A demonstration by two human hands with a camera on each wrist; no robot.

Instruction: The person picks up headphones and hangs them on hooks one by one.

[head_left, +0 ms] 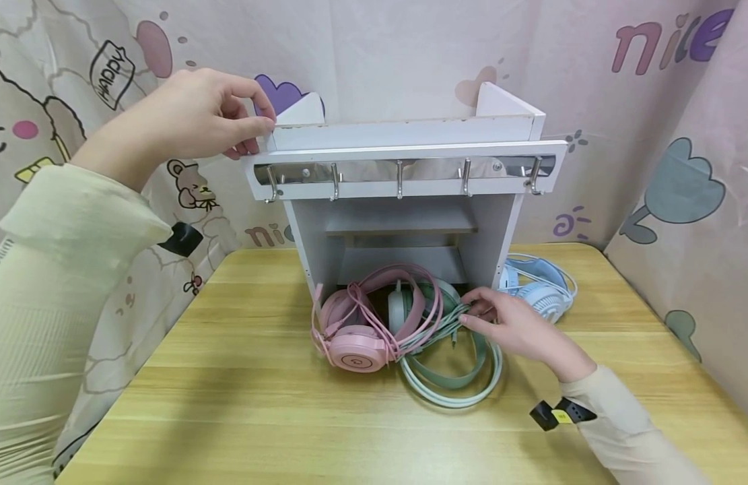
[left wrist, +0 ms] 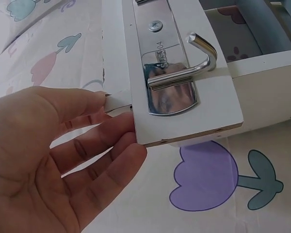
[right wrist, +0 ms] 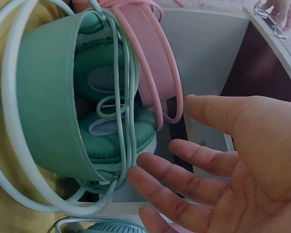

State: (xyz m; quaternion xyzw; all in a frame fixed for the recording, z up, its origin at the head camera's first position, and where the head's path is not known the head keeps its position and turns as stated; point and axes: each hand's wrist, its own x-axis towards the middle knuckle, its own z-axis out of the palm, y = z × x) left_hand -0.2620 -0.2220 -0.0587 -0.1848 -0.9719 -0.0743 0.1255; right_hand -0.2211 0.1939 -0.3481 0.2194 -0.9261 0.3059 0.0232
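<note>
A white shelf with a row of metal hooks along its front rail stands on the table. My left hand pinches its upper left corner, and the left wrist view shows thumb and fingers at the panel edge beside an end hook. Green headphones, wound with their cable, lie at the foot of the shelf. Partly over them lie pink headphones. Beside the green cable is my right hand, its fingers extended and loosely spread, holding nothing; whether a fingertip touches the cable I cannot tell.
Light blue headphones lie right of the shelf, partly behind its side panel. The wooden table spreads out in front. Printed fabric hangs behind and on both sides.
</note>
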